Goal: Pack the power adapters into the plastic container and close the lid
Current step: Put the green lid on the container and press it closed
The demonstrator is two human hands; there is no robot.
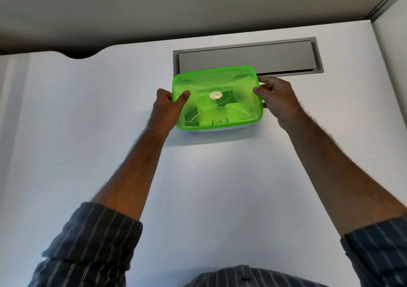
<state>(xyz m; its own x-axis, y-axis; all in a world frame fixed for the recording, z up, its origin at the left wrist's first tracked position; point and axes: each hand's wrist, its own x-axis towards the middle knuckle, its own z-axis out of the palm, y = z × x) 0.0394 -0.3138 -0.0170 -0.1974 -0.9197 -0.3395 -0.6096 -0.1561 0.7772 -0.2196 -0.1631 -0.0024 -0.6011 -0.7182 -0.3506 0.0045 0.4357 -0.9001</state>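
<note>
A clear plastic container [217, 130] stands on the white desk [88, 110], covered by a translucent green lid [240, 84]. Dark shapes of the power adapters [223, 104] show dimly through the lid. My left hand [167, 108] grips the lid's left edge, thumb on top. My right hand [277, 97] holds the right edge, thumb on top and fingers down the side. The lid lies flat over the container; whether it is snapped down I cannot tell.
A grey metal cable hatch [264, 55] is set into the desk just behind the container. The desk's back edge has a curved cut-out [81, 55] at the left. A partition wall [389, 88] rises on the right.
</note>
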